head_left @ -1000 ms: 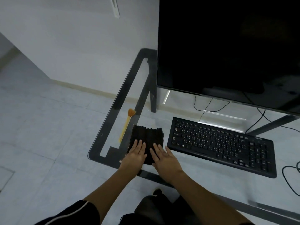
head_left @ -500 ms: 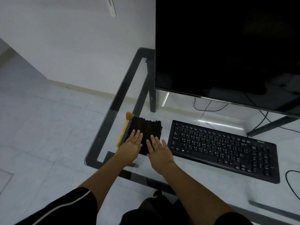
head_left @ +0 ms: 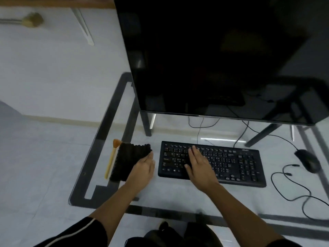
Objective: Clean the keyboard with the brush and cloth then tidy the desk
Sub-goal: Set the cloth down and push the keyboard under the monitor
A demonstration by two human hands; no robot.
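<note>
A black keyboard [head_left: 231,163] lies on the glass desk [head_left: 178,198] in front of the monitor. My right hand [head_left: 197,164] lies flat on its left half, fingers straight. Left of the keyboard sits a folded black cloth [head_left: 128,157]. My left hand [head_left: 144,166] rests on the cloth's right edge; whether its fingers curl around the edge I cannot tell. A brush [head_left: 111,158] with a yellow handle and orange bristles lies along the cloth's left side, touched by neither hand.
A large dark monitor [head_left: 213,59] stands at the back of the desk. A black mouse [head_left: 307,160] and its looping cable [head_left: 293,186] lie at the right. The desk's dark frame edge [head_left: 99,139] runs along the left; floor shows through the glass.
My right hand left the cloth and moved right onto the keyboard. My left hand shifted to the cloth's right edge. The view swung right and up.
</note>
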